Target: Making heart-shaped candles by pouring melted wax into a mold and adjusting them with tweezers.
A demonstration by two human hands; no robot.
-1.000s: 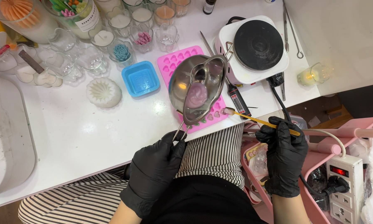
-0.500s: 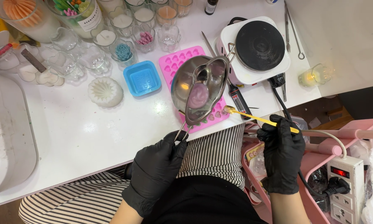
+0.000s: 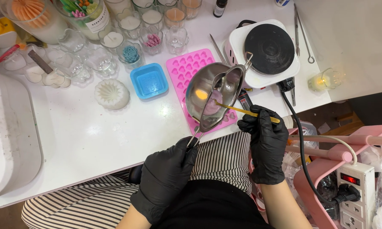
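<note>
My left hand (image 3: 167, 178) is clamped on the thin wire handle of the steel melting pot (image 3: 214, 95), which I hold tilted above the pink heart mold (image 3: 186, 70) on the white counter (image 3: 93, 135). My right hand (image 3: 263, 138) pinches the rear end of a slim yellow stick (image 3: 246, 111), whose tip reaches into the pot where a small pool of pale pink melt sits near the pouring lip. The two hands are apart, one on each tool.

I judge the pot to be light but awkward: the weight hangs out past a narrow handle, so a firm grip close to the handle's end keeps it from rolling. The metal is probably warm, and the liquid inside will slosh at any jerk. The stick is stiff and nearly weightless, fine for a fingertip hold. The mold looks soft and floppy, better left flat.

The counter is glossy and smooth. Beyond the mold stand a blue square mold (image 3: 149, 80), a white ridged candle (image 3: 111, 94), many small glass cups (image 3: 99, 59), and a hot plate (image 3: 267, 48) with its cord trailing off the edge. A power strip (image 3: 352, 188) rests on a pink cart at my right.
</note>
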